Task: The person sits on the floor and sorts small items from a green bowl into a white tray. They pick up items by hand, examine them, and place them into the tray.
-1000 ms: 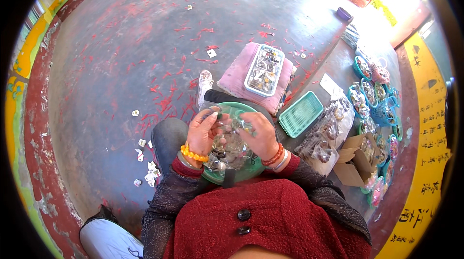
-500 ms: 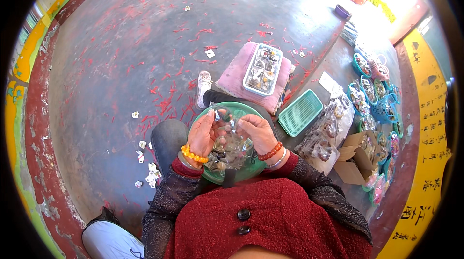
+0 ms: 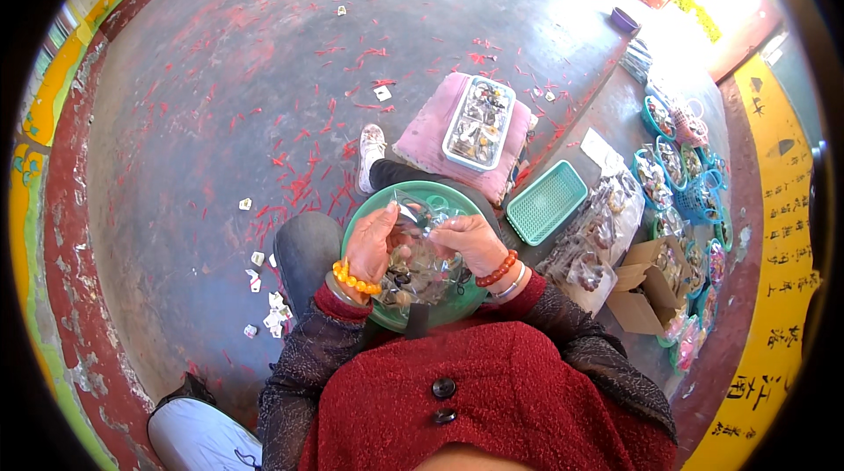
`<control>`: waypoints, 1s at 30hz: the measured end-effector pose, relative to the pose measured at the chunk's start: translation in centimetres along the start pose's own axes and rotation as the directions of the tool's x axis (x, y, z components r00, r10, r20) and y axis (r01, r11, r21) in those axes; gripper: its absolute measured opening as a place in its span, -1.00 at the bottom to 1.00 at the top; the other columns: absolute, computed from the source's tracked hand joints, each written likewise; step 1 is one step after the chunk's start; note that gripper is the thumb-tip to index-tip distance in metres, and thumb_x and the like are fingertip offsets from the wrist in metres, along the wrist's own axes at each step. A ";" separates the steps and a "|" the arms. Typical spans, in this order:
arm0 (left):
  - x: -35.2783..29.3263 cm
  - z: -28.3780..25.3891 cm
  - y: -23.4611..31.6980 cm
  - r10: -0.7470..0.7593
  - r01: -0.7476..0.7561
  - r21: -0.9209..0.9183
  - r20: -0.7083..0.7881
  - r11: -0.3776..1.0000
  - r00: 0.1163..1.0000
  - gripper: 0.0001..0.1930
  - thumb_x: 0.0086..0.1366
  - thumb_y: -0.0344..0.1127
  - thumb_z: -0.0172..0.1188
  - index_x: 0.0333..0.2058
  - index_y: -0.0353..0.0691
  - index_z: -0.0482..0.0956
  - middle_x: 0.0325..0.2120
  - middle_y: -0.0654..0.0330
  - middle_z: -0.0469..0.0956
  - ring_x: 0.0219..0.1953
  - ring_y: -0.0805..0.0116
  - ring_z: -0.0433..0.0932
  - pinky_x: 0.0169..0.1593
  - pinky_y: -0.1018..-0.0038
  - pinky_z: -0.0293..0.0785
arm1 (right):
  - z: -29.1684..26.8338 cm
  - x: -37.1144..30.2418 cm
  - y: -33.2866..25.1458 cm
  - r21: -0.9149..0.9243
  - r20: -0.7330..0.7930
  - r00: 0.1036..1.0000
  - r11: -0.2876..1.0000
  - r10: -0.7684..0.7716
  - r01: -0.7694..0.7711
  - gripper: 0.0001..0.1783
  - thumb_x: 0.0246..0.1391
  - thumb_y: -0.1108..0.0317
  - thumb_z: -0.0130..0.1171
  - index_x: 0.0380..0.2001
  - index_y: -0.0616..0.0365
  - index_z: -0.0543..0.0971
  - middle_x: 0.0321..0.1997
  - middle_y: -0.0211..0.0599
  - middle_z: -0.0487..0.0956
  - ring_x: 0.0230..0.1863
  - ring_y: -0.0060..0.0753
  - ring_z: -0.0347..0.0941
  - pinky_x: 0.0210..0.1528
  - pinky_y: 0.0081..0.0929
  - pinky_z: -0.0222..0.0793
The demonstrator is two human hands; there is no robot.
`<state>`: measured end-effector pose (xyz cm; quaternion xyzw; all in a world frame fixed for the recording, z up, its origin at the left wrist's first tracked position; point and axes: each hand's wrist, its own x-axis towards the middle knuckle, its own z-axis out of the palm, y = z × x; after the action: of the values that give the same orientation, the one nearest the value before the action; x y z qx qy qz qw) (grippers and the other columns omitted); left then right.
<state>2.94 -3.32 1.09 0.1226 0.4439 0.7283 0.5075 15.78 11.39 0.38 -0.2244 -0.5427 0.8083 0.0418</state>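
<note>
A round green basin (image 3: 466, 302) rests on my lap, holding a heap of small clear plastic bags (image 3: 413, 282) with little dark and pale pieces inside. Over it, my left hand (image 3: 371, 241) is closed on the edge of a clear plastic bag (image 3: 409, 210). My right hand (image 3: 473, 241) pinches the other side of the same bag, fingertips pressed together. What lies inside the held bag is too small to make out. An orange bead bracelet circles my left wrist, and a dark red one my right.
Ahead, a white tray (image 3: 451, 153) of small bagged pieces sits on a pink cushion (image 3: 424, 133). An empty-looking green basket (image 3: 547, 204), a cardboard box (image 3: 635, 317) and several filled baskets (image 3: 699, 194) stand to the right. Red scraps and white bits (image 3: 278, 317) litter the floor.
My right hand has shifted slightly along the bag, and my left hand has opened out a little against it. The bag now lies a bit lower over the basin.
</note>
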 end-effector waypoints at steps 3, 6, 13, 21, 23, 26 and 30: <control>0.3 -0.3 -0.3 0.004 -0.002 -0.038 0.056 0.999 0.998 -0.61 0.40 -0.11 -0.17 -0.15 -0.32 0.48 -0.30 0.14 0.57 -0.42 0.43 0.52 -0.41 0.51 0.50 | -0.5 0.0 0.2 -0.038 0.033 0.999 0.999 -0.017 0.018 -0.87 0.01 0.39 0.20 -0.49 0.25 0.62 -0.61 -0.43 0.54 -0.58 -0.64 0.40 -0.46 -0.69 0.28; 0.4 -0.1 -0.5 0.021 -0.020 -0.058 0.026 0.998 0.999 -0.61 0.40 -0.11 -0.18 -0.13 -0.32 0.46 -0.28 0.11 0.56 -0.40 0.41 0.53 -0.40 0.50 0.51 | -0.5 0.1 0.2 -0.030 0.025 0.999 0.999 -0.026 0.027 -0.87 0.01 0.39 0.20 -0.44 0.25 0.61 -0.55 -0.41 0.56 -0.53 -0.64 0.42 -0.45 -0.68 0.28; 0.2 -0.3 -0.1 0.040 -0.039 -0.063 0.019 0.997 0.999 -0.62 0.40 -0.10 -0.19 -0.12 -0.31 0.43 -0.25 0.07 0.55 -0.29 0.37 0.56 -0.39 0.48 0.54 | -0.4 0.4 -0.8 0.113 -0.148 0.979 0.981 -0.140 0.157 -0.86 0.03 0.40 0.19 -0.34 0.22 0.60 -0.44 -0.39 0.59 -0.44 -0.61 0.46 -0.39 -0.67 0.32; 0.2 0.5 0.1 0.052 -0.052 -0.079 0.003 0.996 0.999 -0.68 0.36 -0.16 -0.05 -0.15 -0.33 0.47 -0.24 0.09 0.55 -0.42 0.43 0.56 -0.49 0.60 0.52 | -1.4 0.4 -0.4 0.042 -0.074 0.980 0.981 -0.183 0.187 -0.87 0.08 0.39 0.16 -0.37 0.24 0.59 -0.46 -0.40 0.59 -0.44 -0.62 0.46 -0.38 -0.68 0.31; 0.2 0.2 0.0 0.029 -0.030 -0.060 -0.012 0.998 1.000 -0.68 0.35 -0.16 -0.03 -0.18 -0.33 0.49 -0.29 0.11 0.57 -0.50 0.45 0.55 -0.52 0.63 0.51 | -1.1 0.4 -0.5 0.003 -0.069 0.983 0.985 -0.171 0.172 -0.87 0.08 0.39 0.15 -0.39 0.24 0.59 -0.48 -0.43 0.56 -0.47 -0.67 0.42 -0.40 -0.71 0.27; 0.4 0.0 -0.1 0.007 -0.008 -0.043 -0.025 0.999 1.000 -0.67 0.35 -0.15 -0.03 -0.23 -0.34 0.52 -0.36 0.13 0.59 -0.59 0.48 0.53 -0.54 0.64 0.50 | -1.5 0.5 -0.2 -0.032 -0.061 0.981 0.983 -0.184 0.182 -0.87 0.08 0.40 0.15 -0.38 0.25 0.59 -0.48 -0.44 0.57 -0.47 -0.68 0.42 -0.40 -0.74 0.28; 0.2 0.2 0.3 -0.001 0.001 -0.024 -0.026 1.000 1.000 -0.67 0.35 -0.15 -0.03 -0.24 -0.34 0.53 -0.36 0.16 0.58 -0.58 0.51 0.48 -0.54 0.62 0.47 | -1.9 0.7 -0.1 -0.102 -0.032 0.962 0.958 -0.271 0.267 -0.88 0.08 0.42 0.15 -0.36 0.25 0.58 -0.47 -0.46 0.57 -0.47 -0.69 0.43 -0.41 -0.75 0.29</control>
<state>2.83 -3.02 1.36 0.1069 0.4417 0.7347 0.5036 15.89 13.32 -0.32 -0.1687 -0.6057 0.7625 0.1527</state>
